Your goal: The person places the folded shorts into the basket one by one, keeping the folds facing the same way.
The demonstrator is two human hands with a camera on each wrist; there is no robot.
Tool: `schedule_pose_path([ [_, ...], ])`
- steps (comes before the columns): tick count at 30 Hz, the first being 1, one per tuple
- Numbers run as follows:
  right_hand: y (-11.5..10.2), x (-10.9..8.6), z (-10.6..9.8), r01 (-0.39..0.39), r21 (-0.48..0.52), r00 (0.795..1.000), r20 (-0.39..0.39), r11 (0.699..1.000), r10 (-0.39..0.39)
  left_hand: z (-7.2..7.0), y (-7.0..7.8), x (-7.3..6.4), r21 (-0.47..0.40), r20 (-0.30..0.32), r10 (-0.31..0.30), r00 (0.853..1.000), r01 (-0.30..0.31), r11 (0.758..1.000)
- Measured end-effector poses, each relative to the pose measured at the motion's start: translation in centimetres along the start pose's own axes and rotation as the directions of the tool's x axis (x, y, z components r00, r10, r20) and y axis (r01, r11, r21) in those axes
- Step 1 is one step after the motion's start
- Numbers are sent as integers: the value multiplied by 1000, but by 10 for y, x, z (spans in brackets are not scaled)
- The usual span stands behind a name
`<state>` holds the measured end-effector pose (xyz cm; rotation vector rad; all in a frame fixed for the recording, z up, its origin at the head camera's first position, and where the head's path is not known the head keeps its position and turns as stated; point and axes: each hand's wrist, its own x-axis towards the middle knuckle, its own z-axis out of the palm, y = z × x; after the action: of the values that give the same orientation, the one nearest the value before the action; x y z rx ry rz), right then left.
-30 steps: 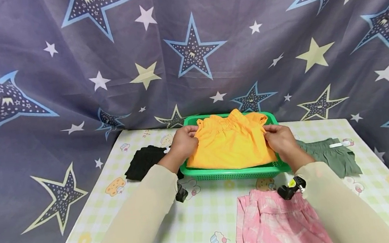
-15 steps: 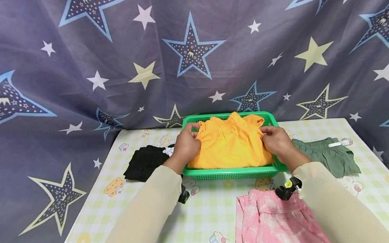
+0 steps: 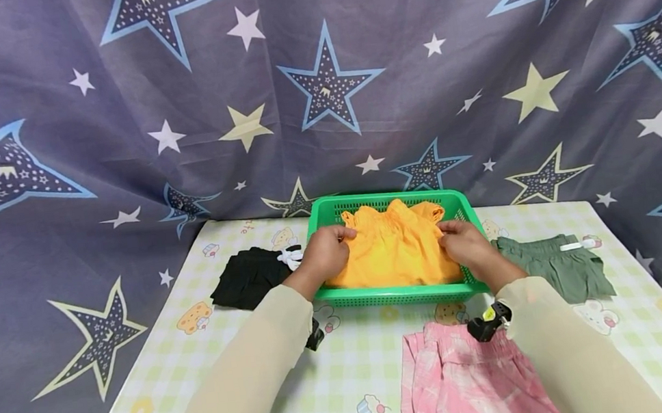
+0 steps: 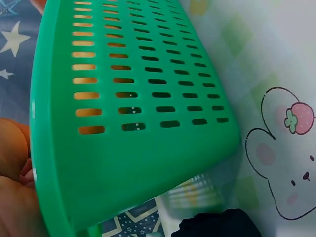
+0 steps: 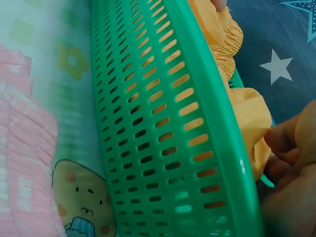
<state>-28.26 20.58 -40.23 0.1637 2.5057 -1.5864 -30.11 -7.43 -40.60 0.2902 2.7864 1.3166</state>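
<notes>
Yellow-orange shorts (image 3: 394, 247) with a gathered elastic waistband lie inside a green plastic basket (image 3: 404, 296), waistband toward the back. At the shorts' left edge my left hand (image 3: 327, 254) pinches the cloth between thumb and fingers. My right hand (image 3: 469, 245) pinches the opposite edge, and the right wrist view shows its fingertips on the orange cloth (image 5: 249, 123) just over the basket rim. In the left wrist view the basket wall (image 4: 148, 98) hides the shorts except through its slots, with part of the left hand (image 4: 17, 187) at the rim.
Folded black shorts (image 3: 247, 277) with a white drawstring lie left of the basket. Green shorts (image 3: 561, 264) lie to its right. Pink shorts (image 3: 476, 381) lie in front, partly under the right forearm. A starry curtain (image 3: 316, 84) hangs behind the checked table (image 3: 304, 389).
The orange shorts have sunk lower into the basket and drawn slightly narrower. Both hands have moved down and inward with them, and more of the basket's back wall shows.
</notes>
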Motion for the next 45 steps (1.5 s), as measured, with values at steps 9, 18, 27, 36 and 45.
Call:
schedule_pose_path([
  [9, 4, 1, 0, -18, -19, 992, 127, 1000, 20, 7, 1, -2, 26, 106, 19, 994, -22, 999],
  [18, 7, -1, 0, -50, -99, 982, 175, 994, 67, 11, -2, -3, 86, 149, 29, 988, -42, 995],
  [27, 11, -2, 0, -55, -152, 978, 191, 987, 84, 14, 0, -3, 213, 160, 56, 985, -90, 973],
  [36, 14, -2, 0, -81, -180, 980, 164, 980, 111, 16, 1, -2, 309, 158, 29, 987, -77, 948],
  [45, 15, -3, 0, -61, -132, 977, 196, 989, 87, 18, -2, -2, 316, 120, 24, 992, -61, 947],
])
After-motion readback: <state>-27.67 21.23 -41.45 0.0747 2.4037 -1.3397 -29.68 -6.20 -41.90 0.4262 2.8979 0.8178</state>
